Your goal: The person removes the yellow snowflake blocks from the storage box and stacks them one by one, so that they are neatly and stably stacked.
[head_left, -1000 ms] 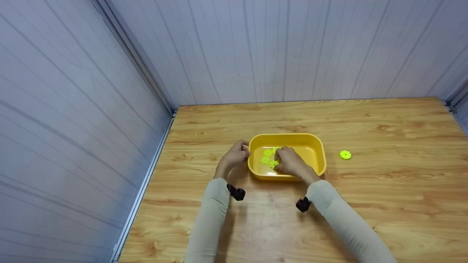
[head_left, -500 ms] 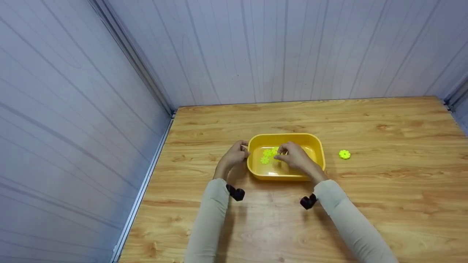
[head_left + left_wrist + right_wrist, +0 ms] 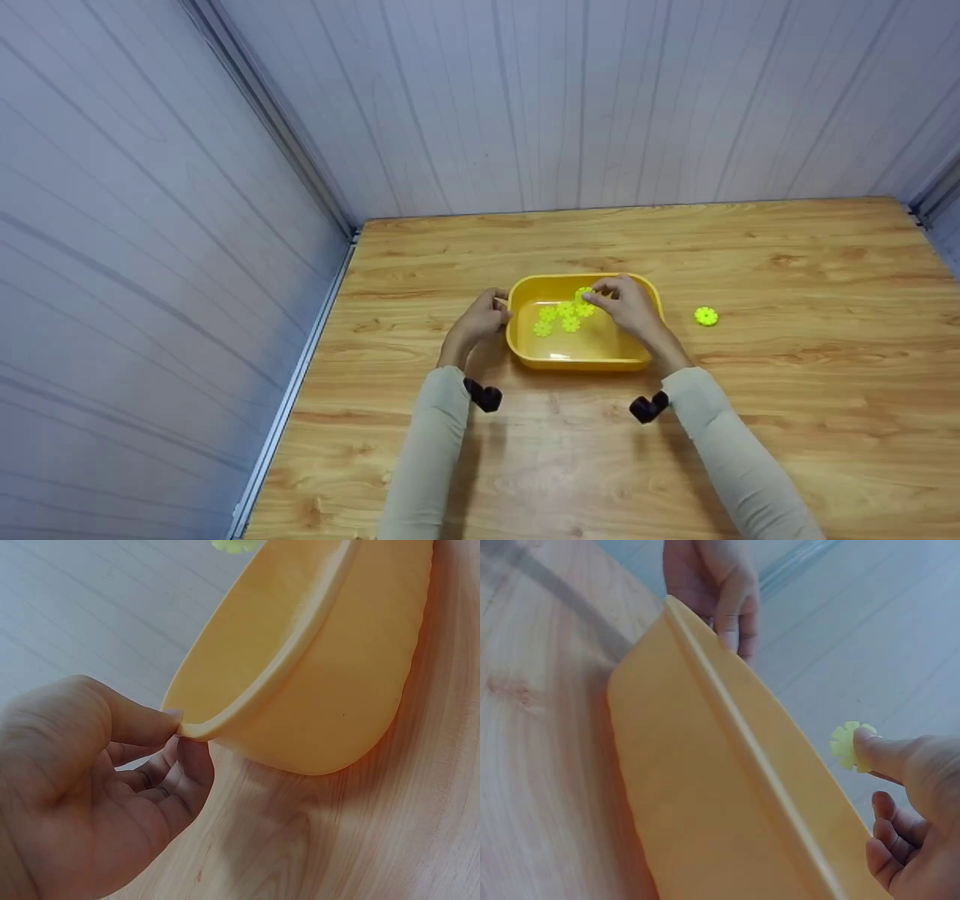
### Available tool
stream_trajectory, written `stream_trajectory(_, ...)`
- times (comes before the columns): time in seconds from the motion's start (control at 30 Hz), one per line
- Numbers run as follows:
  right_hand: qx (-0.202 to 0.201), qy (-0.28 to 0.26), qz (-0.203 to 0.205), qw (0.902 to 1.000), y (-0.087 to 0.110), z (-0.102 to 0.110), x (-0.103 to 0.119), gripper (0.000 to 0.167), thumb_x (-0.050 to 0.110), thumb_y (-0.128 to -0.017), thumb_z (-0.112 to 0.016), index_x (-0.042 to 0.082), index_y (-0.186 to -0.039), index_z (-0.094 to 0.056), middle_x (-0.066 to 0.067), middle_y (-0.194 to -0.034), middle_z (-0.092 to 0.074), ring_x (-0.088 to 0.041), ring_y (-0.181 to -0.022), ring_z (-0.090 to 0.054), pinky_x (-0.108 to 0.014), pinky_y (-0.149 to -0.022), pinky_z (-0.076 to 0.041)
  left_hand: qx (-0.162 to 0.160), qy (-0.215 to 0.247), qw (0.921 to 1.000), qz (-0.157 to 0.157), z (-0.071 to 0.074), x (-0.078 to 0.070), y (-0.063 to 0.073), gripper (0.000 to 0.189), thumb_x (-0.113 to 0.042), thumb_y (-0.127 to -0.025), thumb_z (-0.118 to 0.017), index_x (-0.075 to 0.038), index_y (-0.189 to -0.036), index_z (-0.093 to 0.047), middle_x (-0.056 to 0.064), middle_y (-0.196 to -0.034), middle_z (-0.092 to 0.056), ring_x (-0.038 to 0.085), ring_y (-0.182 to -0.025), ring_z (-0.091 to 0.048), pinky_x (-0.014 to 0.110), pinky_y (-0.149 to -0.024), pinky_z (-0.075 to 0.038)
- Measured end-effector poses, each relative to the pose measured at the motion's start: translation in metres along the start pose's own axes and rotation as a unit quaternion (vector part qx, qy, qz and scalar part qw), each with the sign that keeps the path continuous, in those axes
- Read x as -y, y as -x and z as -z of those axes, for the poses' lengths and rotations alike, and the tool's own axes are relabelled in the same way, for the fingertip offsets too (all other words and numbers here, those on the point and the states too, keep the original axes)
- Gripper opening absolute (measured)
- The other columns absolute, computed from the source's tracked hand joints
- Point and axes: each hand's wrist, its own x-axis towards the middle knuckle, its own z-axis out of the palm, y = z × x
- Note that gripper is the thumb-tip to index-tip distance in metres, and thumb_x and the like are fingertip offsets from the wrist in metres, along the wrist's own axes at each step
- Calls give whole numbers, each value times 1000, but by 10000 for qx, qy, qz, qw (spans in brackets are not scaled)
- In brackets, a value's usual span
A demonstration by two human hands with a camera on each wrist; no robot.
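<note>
Nearest, two pale sleeves [image 3: 427,450] reach in over the near part of the table [image 3: 817,420], each with a black camera [image 3: 484,396] at the wrist; the table's near edge is out of view. The left hand [image 3: 482,319] pinches the rim of the yellow box [image 3: 585,363] at its left end, thumb and fingers on either side. The box stands a little closer to the table's left edge than to its right, well apart from the far edge. Five notched green discs [image 3: 571,324] lie in it.

The right hand [image 3: 630,306] is over the right part of the box, pinching a sixth disc [image 3: 843,744] between thumb and finger, its other fingers loosely curled. A second ago this hand was down among the discs; it has since shifted toward the table's right edge, uncovering the five loose ones. The work appears to have moved from the cluster to this single piece, though whether it is being put in or taken out I cannot tell. The left hand's hold on the box is unchanged.

Beyond the box, toward the table's right edge, a lone disc [image 3: 706,316] lies where it was. Pale walls [image 3: 637,97] rise past the far and left edges.
</note>
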Motion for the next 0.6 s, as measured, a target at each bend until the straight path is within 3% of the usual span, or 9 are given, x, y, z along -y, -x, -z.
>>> stream_trajectory(0.3,-37,-136,-422,9990,0,23,-5,45,41,-97,-51,4,-116,-66,-16,-114,-51,-25,-93,-43,-35,-76,-38,-4,-73,9999,86,1,0,-1,40,-3,-93,-49,0,-132,-44,2,-85,-44,14,-77,-44,28,-70,-41)
stream_trajectory(0.6,-426,-60,-608,9972,4,46,-18,48,46,-94,-54,4,-115,-67,-13,-108,-51,-23,-91,-41,-33,-75,-37,-69,-180,9998,95,0,-1,0,40,-2,-92,-51,-1,-131,-45,3,-87,-46,15,-78,-45,31,-73,-42)
